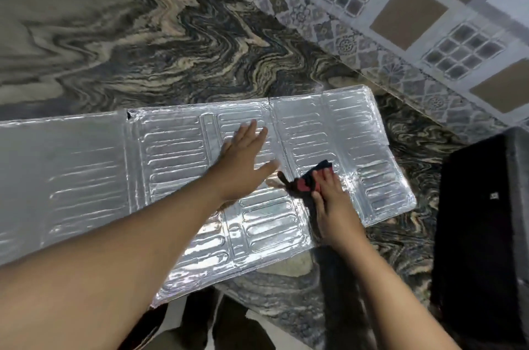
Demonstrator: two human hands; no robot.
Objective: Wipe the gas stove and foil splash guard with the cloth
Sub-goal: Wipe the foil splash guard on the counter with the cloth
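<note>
The foil splash guard lies unfolded flat on the marble counter, silver with embossed oblong ribs, its near edge hanging past the counter's front. My left hand lies flat on its middle panel, fingers spread, holding nothing. My right hand presses a crumpled dark blue and red cloth onto the foil, just right of the left hand. A black object at the right edge may be the gas stove; only its dark side shows.
The swirled grey and tan marble counter stretches behind the foil. A patterned tile wall rises at the back right. Below the counter's front edge lies floor with dark shapes.
</note>
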